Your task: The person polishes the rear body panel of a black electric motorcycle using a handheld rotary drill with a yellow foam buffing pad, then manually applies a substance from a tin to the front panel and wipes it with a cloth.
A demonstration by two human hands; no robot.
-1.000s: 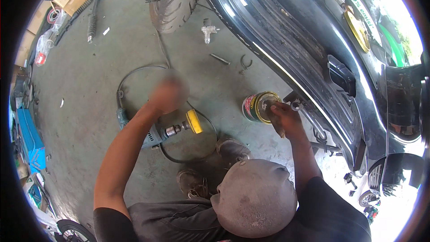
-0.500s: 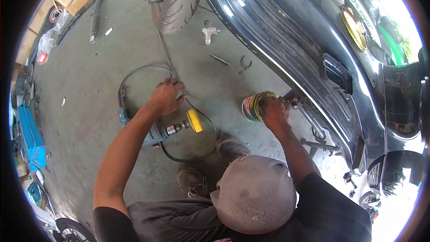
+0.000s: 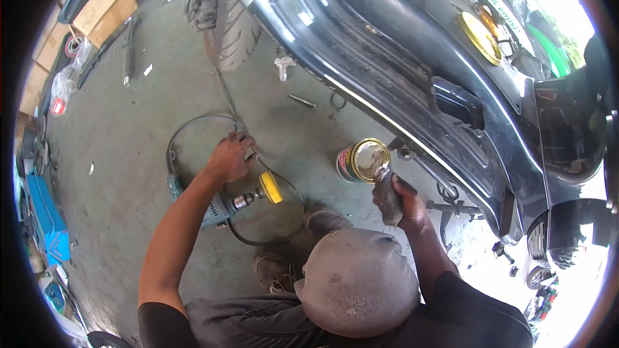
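Note:
My right hand (image 3: pixel 412 203) grips a dirty grey-brown rag-like piece (image 3: pixel 388 203) just beside an open can (image 3: pixel 345 162). Pale paste shows in the can, and a smear of it lies on the upper end of the piece, at the can's near right rim. Above the floor, my left hand (image 3: pixel 230 156) has its fingers curled, with a small pale edge beside the thumb that I cannot identify. A blue-grey power drill (image 3: pixel 216 211) lies on the floor under my left forearm, carrying a round yellow pad (image 3: pixel 271 187) in its chuck.
A dark motorcycle body panel (image 3: pixel 387 71) slants across the right side. The drill's cord (image 3: pixel 193 121) loops over the floor around my boots (image 3: pixel 274 272). A short metal rod (image 3: pixel 302 100) and a metal fitting (image 3: pixel 283 67) lie farther off. Cardboard boxes (image 3: pixel 106 9) stand far left.
My right hand has drawn back from the can's mouth toward me, bringing the smeared grey-brown piece into sight. The view has shifted a little; my left hand keeps nearly its place by the drill.

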